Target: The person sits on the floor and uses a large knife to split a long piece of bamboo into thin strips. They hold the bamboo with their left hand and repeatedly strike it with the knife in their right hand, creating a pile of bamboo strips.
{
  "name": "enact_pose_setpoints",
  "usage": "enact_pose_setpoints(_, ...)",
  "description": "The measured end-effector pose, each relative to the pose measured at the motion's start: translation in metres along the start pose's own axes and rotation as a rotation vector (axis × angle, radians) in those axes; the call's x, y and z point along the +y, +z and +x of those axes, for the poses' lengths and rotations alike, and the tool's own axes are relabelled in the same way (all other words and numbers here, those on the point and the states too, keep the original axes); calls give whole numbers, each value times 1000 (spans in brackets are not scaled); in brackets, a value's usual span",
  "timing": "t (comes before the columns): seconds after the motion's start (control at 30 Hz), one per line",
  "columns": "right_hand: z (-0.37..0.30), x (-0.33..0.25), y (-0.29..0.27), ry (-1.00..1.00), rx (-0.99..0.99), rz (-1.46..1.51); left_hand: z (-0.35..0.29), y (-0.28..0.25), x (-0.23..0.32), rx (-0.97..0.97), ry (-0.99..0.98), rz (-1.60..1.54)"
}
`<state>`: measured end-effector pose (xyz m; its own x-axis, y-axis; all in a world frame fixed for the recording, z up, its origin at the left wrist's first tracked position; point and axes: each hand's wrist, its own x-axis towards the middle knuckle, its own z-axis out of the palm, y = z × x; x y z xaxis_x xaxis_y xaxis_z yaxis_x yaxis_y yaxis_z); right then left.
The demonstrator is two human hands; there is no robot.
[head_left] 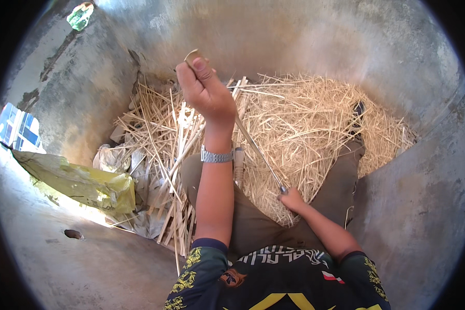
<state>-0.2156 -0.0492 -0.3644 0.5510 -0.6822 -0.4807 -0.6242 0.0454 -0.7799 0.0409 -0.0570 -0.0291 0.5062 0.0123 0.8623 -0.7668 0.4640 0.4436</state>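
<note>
Fingers clenched around the upper end of a thin bamboo strip [253,147], the left hand [204,88] is raised high, while the right hand [293,199] grips a knife handle low by the lap, blade [282,189] meeting the strip's lower end. Holding the strip taut and slanted between both fists appears to steady it against the blade. Split bamboo slats [165,150] lie piled at the concrete floor's [88,268] left side, beside a yellow bag [82,183]; fine shavings [315,119] are heaped ahead, against the wall.
</note>
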Motion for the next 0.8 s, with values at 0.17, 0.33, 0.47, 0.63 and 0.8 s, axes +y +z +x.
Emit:
enact_pose_setpoints(0.17,-8,-31,6,273,-384,523,-2,-5,-2,-7,-16,11)
enact_pose_setpoints(0.33,-2,-16,-13,260,-566,643,1,-2,2,-17,-48,-50)
enact_pose_setpoints(0.47,-29,-94,-24,-213,133,-156,-1,-1,-10,-33,42,-1)
enact_pose_setpoints(0.63,-41,-163,-31,-462,253,398,-3,-4,1,-24,57,-18)
enact_pose_setpoints(0.8,13,-77,19,-388,81,398,-6,11,-2,-16,134,15)
